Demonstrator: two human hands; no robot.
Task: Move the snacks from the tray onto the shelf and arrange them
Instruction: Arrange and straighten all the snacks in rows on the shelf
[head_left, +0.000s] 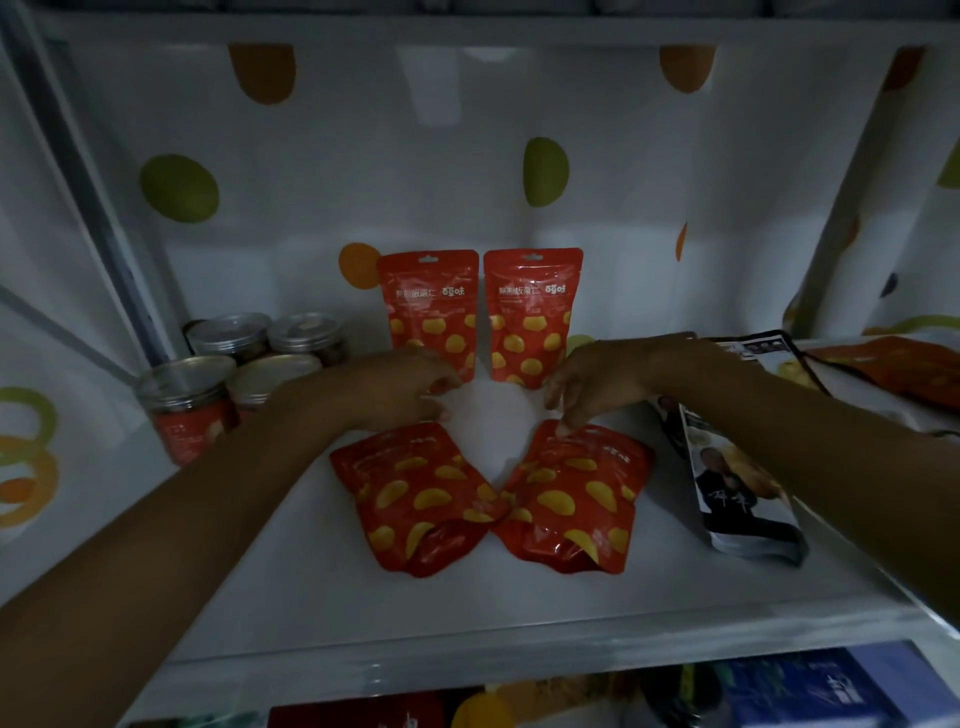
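In the head view, a white shelf (493, 597) holds four red snack pouches printed with yellow shapes. Two stand upright side by side at the back, the left upright pouch (428, 306) and the right upright pouch (530, 312), against a white cloth backing with coloured dots (363, 156). Two more lie flat nearer the front edge: the left flat pouch (415, 499) and the right flat pouch (571, 493). They are angled so that their lower corners meet and their tops splay apart.

Both bare arms reach in over the shelf. The left hand (410, 387) hovers just above the top of the left flat pouch, its fingers (441, 395) loosely curled and holding nothing. The right hand (592, 382) points downward with its fingers (563, 426) relaxed and slightly apart, their tips touching the top edge of the right flat pouch.

A cluster of lidded cans (208, 384) stands at the left of the shelf. Black-and-white packets (737, 493) lie to the right, with an orange packet (893, 364) beyond them.
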